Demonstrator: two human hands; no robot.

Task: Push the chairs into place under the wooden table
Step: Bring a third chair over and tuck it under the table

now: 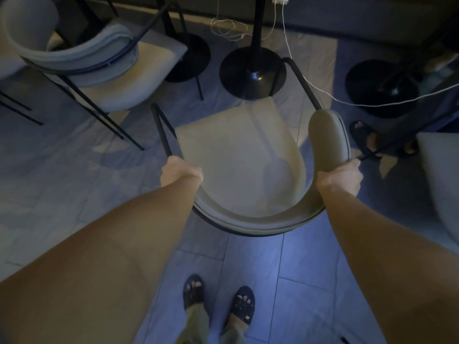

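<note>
A beige padded chair [238,155] with a curved backrest and black metal legs stands right in front of me, its seat facing away. My left hand [180,172] grips the left end of the backrest. My right hand [341,178] grips the right arm of the backrest. A second chair [99,58] of the same kind stands at the upper left, angled. The wooden table top is not visible; only black round pedestal bases [250,70] show beyond the chair.
White cables [293,68] run across the tiled floor past the middle base and over the right side. Another person's sandalled feet [372,139] stand at the right next to a third chair [439,175]. More round bases [382,88] sit at right and left.
</note>
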